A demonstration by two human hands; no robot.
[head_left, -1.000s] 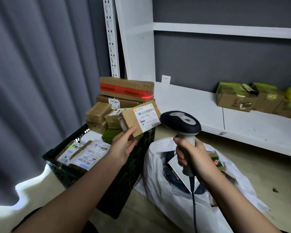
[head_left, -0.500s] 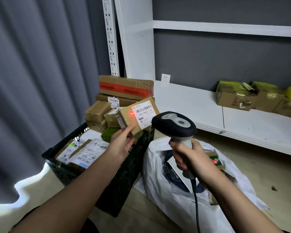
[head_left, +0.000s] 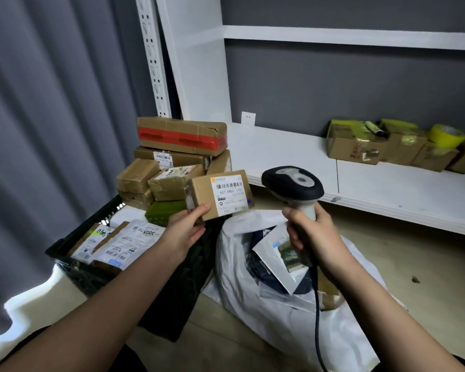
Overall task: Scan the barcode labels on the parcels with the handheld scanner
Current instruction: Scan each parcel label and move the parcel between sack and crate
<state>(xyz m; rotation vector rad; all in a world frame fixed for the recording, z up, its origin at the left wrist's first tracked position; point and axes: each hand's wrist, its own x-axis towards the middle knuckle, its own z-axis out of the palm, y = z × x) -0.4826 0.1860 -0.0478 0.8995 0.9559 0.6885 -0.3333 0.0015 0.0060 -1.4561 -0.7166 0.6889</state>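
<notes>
several taped parcels [head_left: 172, 159] are stacked in a black crate [head_left: 97, 275], beside a white plastic bag [head_left: 266, 304] on the floor; more boxes [head_left: 360, 146] sit on a white shelf [head_left: 387, 189]. left hand [head_left: 184, 232] pinches the small labelled parcel [head_left: 220, 193] by its lower corner, label up. right hand [head_left: 316, 237] is curled round the scanner [head_left: 293, 185] handle, just beside the parcel.

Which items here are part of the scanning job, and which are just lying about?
Job: small brown labelled parcel in left hand; black-and-grey handheld scanner in right hand; black crate of parcels.
Lying about: yellow tape roll; white wall socket.
</notes>
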